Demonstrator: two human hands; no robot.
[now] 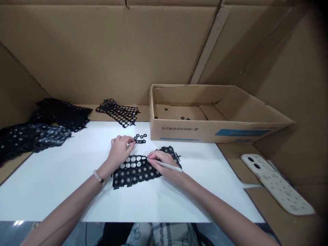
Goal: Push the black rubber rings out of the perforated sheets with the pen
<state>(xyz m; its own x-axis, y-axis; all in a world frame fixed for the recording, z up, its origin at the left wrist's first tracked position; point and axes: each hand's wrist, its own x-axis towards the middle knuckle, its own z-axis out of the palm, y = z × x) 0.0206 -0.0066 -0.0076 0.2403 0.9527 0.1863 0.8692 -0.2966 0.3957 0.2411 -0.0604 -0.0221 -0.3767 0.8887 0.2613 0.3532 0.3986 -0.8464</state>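
Observation:
My left hand [119,152] sits at the middle of the white board [58,191], its fingertips pinched together beside a small group of loose black rings [140,138]. Whether a ring lies between those fingertips is hidden. My right hand [162,163] grips a white pen-like pick [166,165], whose tip rests on a black perforated sheet [135,175] of ring shapes. Many of the sheet's holes show white discs, and my hands cover part of it.
Several black sheets lie heaped at the left [51,126], and another sits at the back [119,112]. An open cardboard box [194,131] with several black rings inside stands back right. A cream perforated panel [276,182] lies at right. Cardboard walls surround the area.

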